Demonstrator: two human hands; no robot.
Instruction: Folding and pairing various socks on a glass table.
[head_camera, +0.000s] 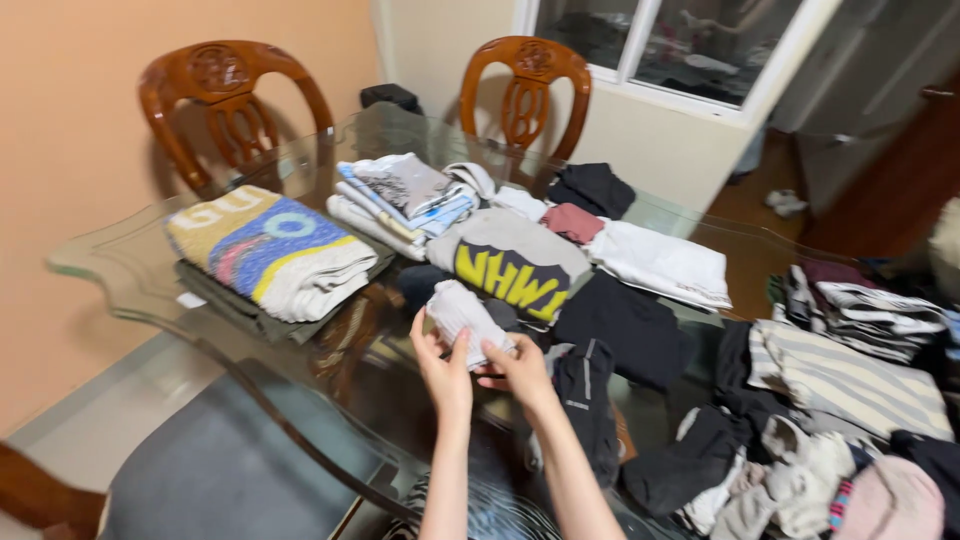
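Both hands on small white garment (468, 318) above table's (120, 265) near edge: left hand (443, 368) and right hand (520, 372) pinching it closed. Folded stacks (290, 255) along far and left edges; unsorted heap (800, 450) at right edge still unfolded. Roughly half done.

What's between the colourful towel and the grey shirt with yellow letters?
In the head view, bare glass table lies between the towel and the grey shirt.

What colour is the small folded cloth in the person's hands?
The small folded cloth is white, seen in the head view.
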